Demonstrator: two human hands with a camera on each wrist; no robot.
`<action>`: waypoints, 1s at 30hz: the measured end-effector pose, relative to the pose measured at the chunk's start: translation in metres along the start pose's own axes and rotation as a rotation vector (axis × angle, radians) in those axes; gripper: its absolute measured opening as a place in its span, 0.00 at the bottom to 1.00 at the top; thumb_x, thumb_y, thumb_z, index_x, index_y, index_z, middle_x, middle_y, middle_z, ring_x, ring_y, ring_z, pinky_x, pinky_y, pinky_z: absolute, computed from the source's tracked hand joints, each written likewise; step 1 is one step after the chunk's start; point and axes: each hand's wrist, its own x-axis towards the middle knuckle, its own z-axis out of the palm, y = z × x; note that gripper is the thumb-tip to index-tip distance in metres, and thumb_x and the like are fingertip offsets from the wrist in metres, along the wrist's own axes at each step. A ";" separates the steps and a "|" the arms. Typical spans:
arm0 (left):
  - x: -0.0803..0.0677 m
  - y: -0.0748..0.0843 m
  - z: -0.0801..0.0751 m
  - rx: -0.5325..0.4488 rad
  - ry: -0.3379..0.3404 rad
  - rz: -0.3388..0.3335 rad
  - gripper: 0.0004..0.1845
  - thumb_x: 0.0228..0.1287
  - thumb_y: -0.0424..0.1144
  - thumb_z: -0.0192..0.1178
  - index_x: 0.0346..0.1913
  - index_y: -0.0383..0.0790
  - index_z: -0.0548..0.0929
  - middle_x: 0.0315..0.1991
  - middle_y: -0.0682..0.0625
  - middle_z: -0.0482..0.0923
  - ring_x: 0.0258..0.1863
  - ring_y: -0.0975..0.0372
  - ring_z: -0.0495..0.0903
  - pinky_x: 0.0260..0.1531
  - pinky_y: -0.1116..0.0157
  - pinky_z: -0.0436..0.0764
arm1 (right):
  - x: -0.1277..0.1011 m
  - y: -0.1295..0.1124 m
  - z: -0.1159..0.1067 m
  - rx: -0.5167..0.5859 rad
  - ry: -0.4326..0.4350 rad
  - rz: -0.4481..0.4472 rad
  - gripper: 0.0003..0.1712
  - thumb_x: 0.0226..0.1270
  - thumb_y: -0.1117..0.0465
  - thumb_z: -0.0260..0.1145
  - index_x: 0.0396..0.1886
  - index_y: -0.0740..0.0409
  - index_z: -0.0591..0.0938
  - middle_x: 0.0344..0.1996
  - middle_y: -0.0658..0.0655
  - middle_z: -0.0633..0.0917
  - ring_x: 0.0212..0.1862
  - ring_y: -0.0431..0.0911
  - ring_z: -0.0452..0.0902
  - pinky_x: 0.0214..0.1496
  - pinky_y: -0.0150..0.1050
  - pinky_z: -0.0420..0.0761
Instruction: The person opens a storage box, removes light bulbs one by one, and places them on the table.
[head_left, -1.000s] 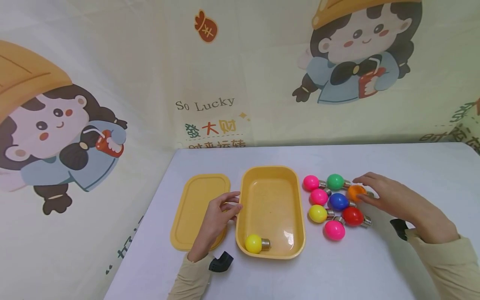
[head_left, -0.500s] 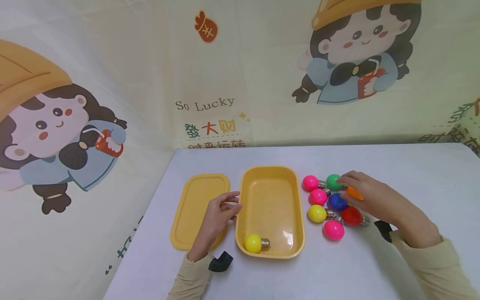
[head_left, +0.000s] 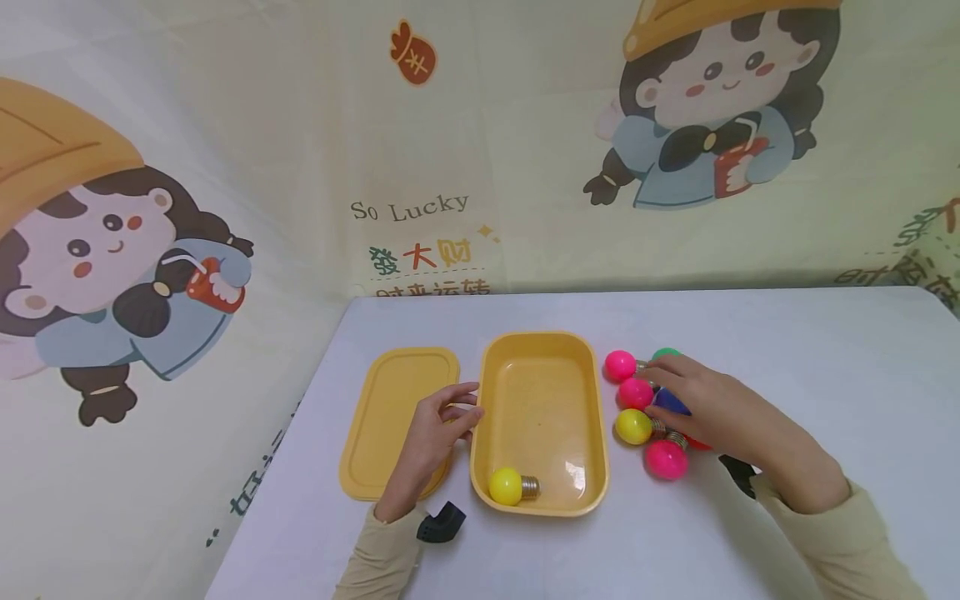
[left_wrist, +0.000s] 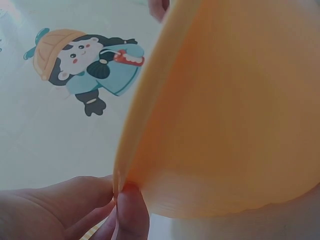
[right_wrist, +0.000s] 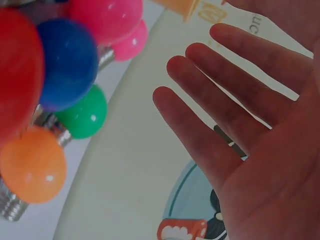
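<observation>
My left hand (head_left: pixel 433 429) pinches the left rim of a yellow plastic box (head_left: pixel 540 400). The left wrist view shows its thumb inside the wall (left_wrist: pixel 134 210) and fingers outside. One yellow light bulb (head_left: pixel 506 486) lies in the box's near left corner. Over the bulb cluster hovers my right hand (head_left: pixel 731 412), fingers extended and nothing in its palm. Close by its fingertips are a blue bulb (head_left: pixel 667 402), a green bulb (head_left: pixel 666 353) and a yellow bulb (head_left: pixel 633 427). An orange bulb (right_wrist: pixel 34 165) appears in the right wrist view but is hidden by the hand from the head.
Left of the box lies a flat yellow lid (head_left: pixel 390 433), partly under my left forearm. Pink bulbs (head_left: pixel 666 460) and a red bulb (right_wrist: pixel 17 75) complete the cluster right of the box. A printed cloth (head_left: pixel 540 167) hangs behind the white table (head_left: pixel 600 558).
My right hand has moved left across the cluster, from the orange bulb to above the blue one, covering the orange and most of the red. The left hand and box stay put.
</observation>
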 end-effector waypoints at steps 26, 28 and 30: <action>0.001 0.000 -0.001 -0.003 -0.005 -0.001 0.23 0.64 0.35 0.67 0.62 0.38 0.79 0.50 0.41 0.81 0.38 0.57 0.82 0.35 0.66 0.86 | 0.029 -0.063 0.021 0.094 -0.150 -0.102 0.23 0.60 0.58 0.75 0.55 0.56 0.82 0.50 0.53 0.82 0.52 0.47 0.78 0.51 0.41 0.84; 0.001 0.000 -0.001 -0.007 -0.006 -0.001 0.23 0.64 0.35 0.67 0.61 0.38 0.79 0.49 0.41 0.81 0.38 0.56 0.82 0.35 0.66 0.86 | 0.031 -0.068 0.023 0.108 -0.173 -0.101 0.23 0.60 0.58 0.75 0.55 0.56 0.82 0.50 0.53 0.82 0.52 0.48 0.79 0.51 0.41 0.85; 0.001 -0.001 -0.001 -0.005 -0.006 0.001 0.23 0.63 0.35 0.67 0.61 0.39 0.80 0.49 0.42 0.81 0.38 0.56 0.82 0.35 0.67 0.86 | 0.034 -0.072 0.023 0.120 -0.195 -0.091 0.23 0.60 0.57 0.74 0.56 0.55 0.82 0.51 0.52 0.82 0.52 0.47 0.79 0.51 0.40 0.85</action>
